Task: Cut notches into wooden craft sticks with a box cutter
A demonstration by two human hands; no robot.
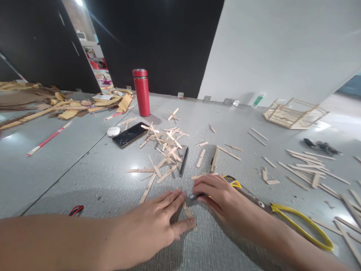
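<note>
Wooden stick (187, 212) is lying near centre on the grey table (107, 173), slanting under the left hand (158, 214). Left hand is spreading nearly flat, thumb and fingertips pressing on the stick. Right hand (216, 192), just right, is curling closed around a bladed tool (193, 196), mostly hidden, tip pointing left. Yellow-handled scissors (275, 209) are lying near right, alongside the right forearm. Beyond the hands: loose sticks (167, 174) are heaping, black pen (184, 162) lying beside them. Farther left, phone (131, 134) is lying flat, red flask (141, 94) standing upright behind. Far right, a stick frame (299, 119) is sitting.
</note>
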